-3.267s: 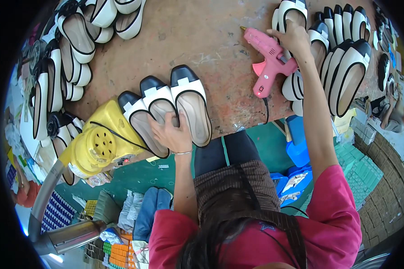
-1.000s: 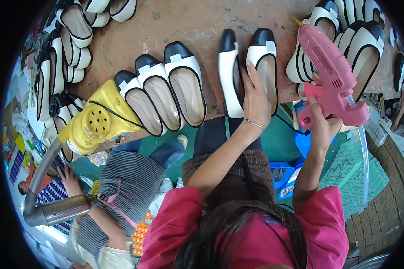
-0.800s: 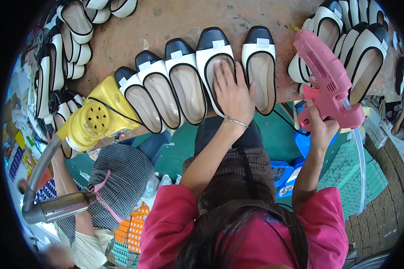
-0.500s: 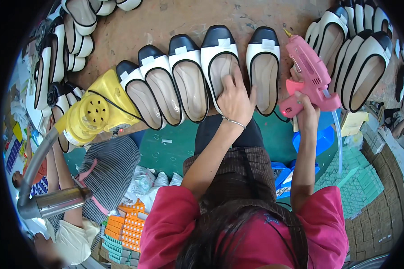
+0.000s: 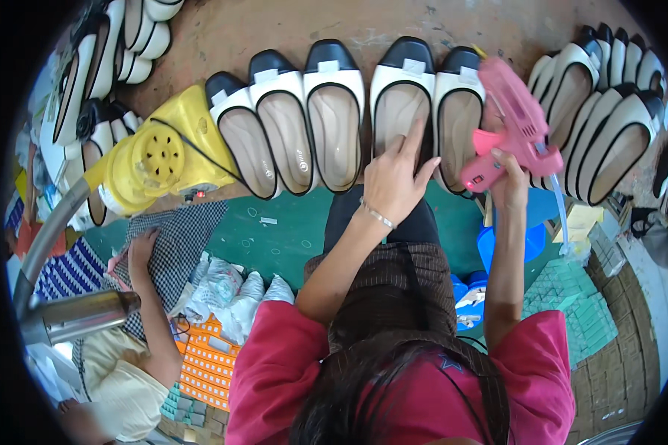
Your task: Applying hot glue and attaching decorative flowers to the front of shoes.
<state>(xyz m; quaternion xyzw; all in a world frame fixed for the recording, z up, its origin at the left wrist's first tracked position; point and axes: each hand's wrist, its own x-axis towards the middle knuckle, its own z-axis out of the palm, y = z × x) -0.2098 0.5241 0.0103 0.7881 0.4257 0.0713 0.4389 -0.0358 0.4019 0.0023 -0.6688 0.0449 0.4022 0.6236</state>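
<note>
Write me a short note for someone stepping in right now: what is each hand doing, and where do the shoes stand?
Left hand: open, fingers resting on the fourth shoe of the front row.
Right hand: grip shut on the pink glue gun, nozzle up by the fifth shoe.
Done: five black-and-white flats lined up side by side.
Left: more flats stacked at the right.

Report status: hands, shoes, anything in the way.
Left hand on fourth shoe. Right hand grips pink glue gun. Yellow blower beside row, apart.

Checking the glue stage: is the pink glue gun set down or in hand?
In hand: the right hand holds the pink glue gun above the shoes.
</note>
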